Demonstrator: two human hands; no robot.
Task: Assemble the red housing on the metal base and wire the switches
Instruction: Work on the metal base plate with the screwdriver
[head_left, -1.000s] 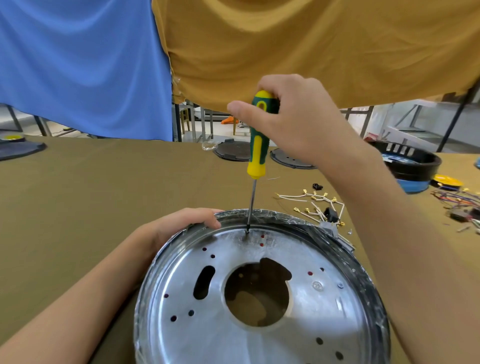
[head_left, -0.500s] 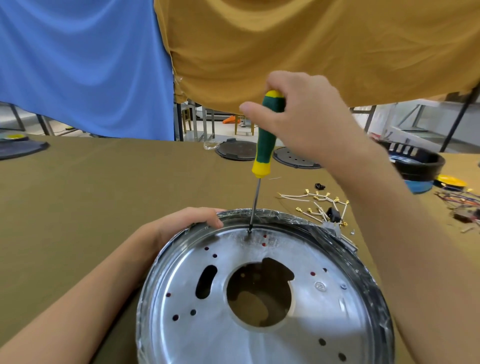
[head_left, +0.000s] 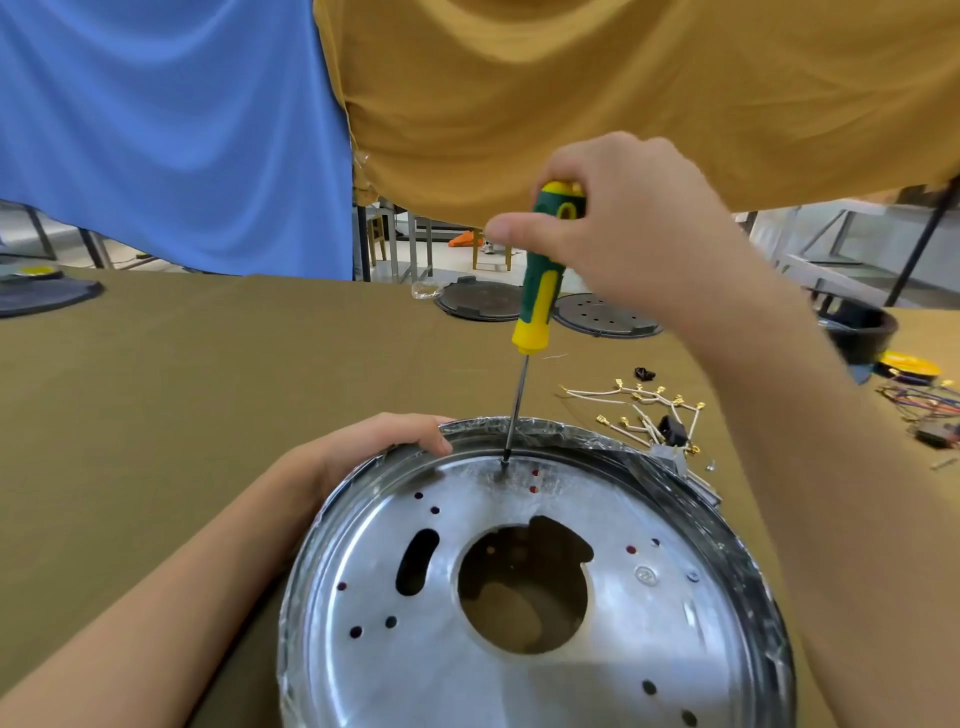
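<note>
Right hand (head_left: 639, 228) grips the green-and-yellow screwdriver (head_left: 543, 280); left hand (head_left: 379, 452) clasps the round metal base (head_left: 519, 623) rim. Tilting could make the tip slip.

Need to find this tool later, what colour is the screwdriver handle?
Green and yellow: the screwdriver shows best in the head view.

The right hand (head_left: 628, 228) grips the screwdriver (head_left: 540, 291) handle from above; the left hand (head_left: 374, 447) grips the metal base (head_left: 519, 597) rim at 11 o'clock.
</note>
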